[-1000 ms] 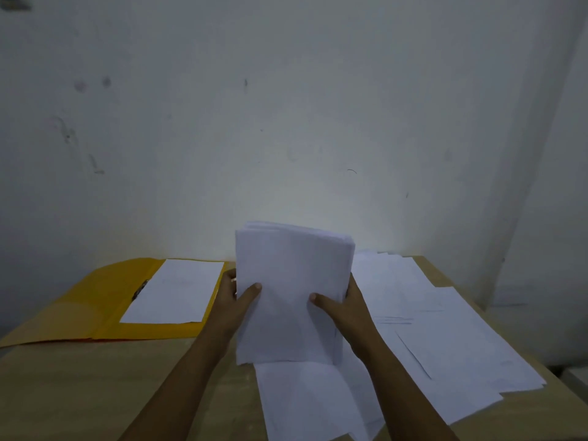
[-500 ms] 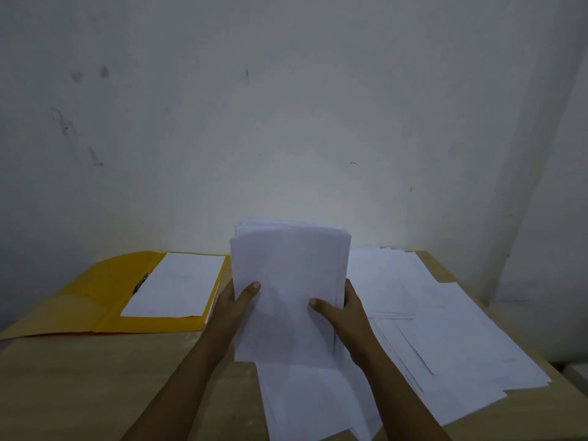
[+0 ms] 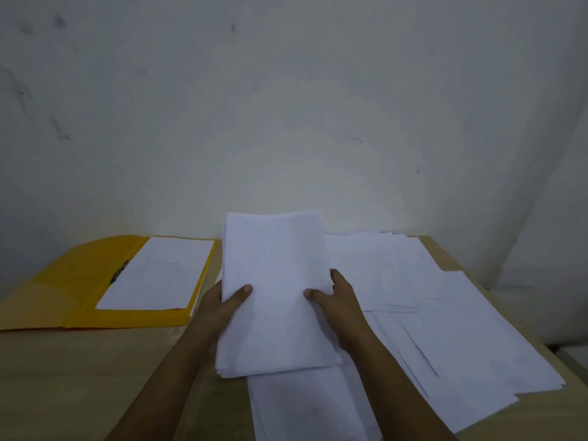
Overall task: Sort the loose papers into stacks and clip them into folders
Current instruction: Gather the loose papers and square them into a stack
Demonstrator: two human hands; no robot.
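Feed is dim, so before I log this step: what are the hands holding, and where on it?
Both hands grip one stack of white paper sheets: left hand on its left edge, right hand on its right edge, thumbs on front.

Two forearms enter from the lower edge of the head view, both bare from that edge to the wrist; no sleeve, cuff or glove shows. Left hand (image 3: 219, 308) and right hand (image 3: 339, 305): bare, with no ring, watch or band on any part in view. Thumbnails short and unpainted; the lighting is too dim for finer marks.
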